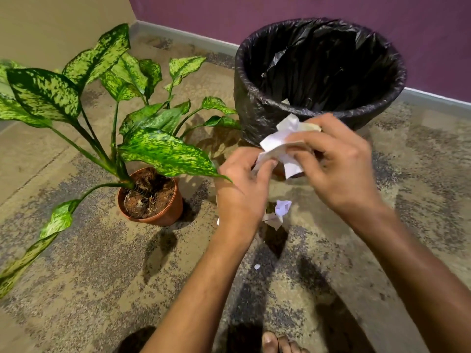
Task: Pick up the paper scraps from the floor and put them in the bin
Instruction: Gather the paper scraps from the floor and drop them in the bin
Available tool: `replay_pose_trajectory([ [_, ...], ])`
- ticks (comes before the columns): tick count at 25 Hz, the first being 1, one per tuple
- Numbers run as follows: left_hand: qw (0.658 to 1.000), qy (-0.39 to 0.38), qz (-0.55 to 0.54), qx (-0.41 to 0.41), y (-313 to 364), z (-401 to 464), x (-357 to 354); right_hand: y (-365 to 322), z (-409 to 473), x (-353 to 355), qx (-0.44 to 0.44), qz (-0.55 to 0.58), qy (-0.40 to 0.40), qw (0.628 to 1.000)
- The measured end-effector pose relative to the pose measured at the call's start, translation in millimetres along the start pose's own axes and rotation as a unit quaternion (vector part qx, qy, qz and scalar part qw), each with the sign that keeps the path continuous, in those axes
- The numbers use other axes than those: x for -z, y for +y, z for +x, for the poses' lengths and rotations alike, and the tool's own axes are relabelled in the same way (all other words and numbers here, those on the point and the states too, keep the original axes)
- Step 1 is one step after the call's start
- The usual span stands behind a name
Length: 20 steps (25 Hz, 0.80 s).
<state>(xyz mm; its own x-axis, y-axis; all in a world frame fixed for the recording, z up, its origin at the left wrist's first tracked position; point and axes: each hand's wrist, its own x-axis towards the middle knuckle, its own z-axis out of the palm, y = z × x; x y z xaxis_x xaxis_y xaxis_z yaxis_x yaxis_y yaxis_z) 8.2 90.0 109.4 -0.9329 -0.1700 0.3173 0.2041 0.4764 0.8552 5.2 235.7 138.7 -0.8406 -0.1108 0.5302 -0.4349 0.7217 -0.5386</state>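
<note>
Head cam: left hand [242,189] and right hand [336,164] both gripping crumpled paper wad [280,146], just short of bin [318,108]. Next: lift over rim, drop. More scraps [279,212] on floor, probably two.

1. A purple wall [280,19] meets a beige wall [51,26] in a corner.
2. A pale skirting [188,36] runs along the base.
3. The floor [102,263] is mottled tan and grey.
4. A potted plant [150,197] stands on it, casting a shadow.

You have an open bin mouth [321,64] ahead; dieffenbachia leaves [163,151] crowd your left, touching the bin's wall.
</note>
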Motion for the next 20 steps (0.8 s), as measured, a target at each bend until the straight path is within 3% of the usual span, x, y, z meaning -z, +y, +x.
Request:
replay_pose_trajectory([
  [2,0.998,0.050,0.020,-0.026,23.7,24.0,-4.1,3.2,26.8,11.9,0.022,-0.019,0.088,0.996],
  [4,0.998,0.063,0.022,-0.008,39.5,44.3,-9.8,15.6,51.3,14.8,0.008,-0.035,0.122,0.992],
  [13,0.994,0.069,0.081,-0.018,49.4,95.8,-35.3,57.5,94.1,5.7,-0.104,-0.116,0.004,0.988],
  [20,0.993,0.034,0.101,-0.056,50.0,110.1,-46.6,34.5,83.4,17.5,-0.075,-0.047,0.040,0.995],
])
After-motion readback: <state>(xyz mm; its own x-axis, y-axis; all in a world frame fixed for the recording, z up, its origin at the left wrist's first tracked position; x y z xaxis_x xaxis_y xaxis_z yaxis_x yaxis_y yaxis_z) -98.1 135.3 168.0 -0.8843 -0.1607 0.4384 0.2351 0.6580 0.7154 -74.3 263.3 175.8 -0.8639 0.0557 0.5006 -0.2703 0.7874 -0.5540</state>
